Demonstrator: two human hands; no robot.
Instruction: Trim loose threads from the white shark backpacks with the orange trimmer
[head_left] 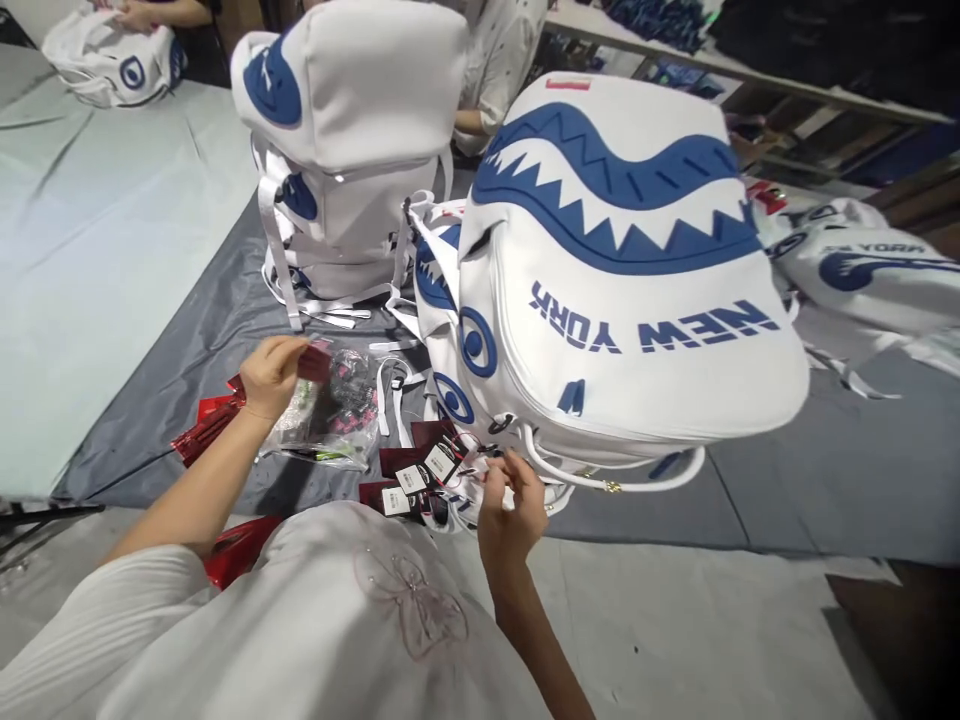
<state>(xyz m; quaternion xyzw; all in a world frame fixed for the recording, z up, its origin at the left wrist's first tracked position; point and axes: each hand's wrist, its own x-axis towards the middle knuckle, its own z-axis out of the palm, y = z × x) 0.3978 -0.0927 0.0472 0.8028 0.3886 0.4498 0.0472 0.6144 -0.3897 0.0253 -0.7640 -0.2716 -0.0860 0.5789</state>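
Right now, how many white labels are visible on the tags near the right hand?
3: upper label, nearest the right hand; middle label, left of the upper; lowest label, below both. More may be hidden underneath.

Head-worn view, forward and downward

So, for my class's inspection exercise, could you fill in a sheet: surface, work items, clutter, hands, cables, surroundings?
Surface: dark grey cover, wrinkled; pale green cover at left.
Work items: white backpack with blue lettering; hang tags beside it.
Clutter: clear plastic bag; red packets.
Hands: left hand above the bag, fingers at a dark red piece; right hand beside the tags; both grips unclear.
Cables: nothing seen.
Surroundings: more white backpacks; another person's sleeve behind.
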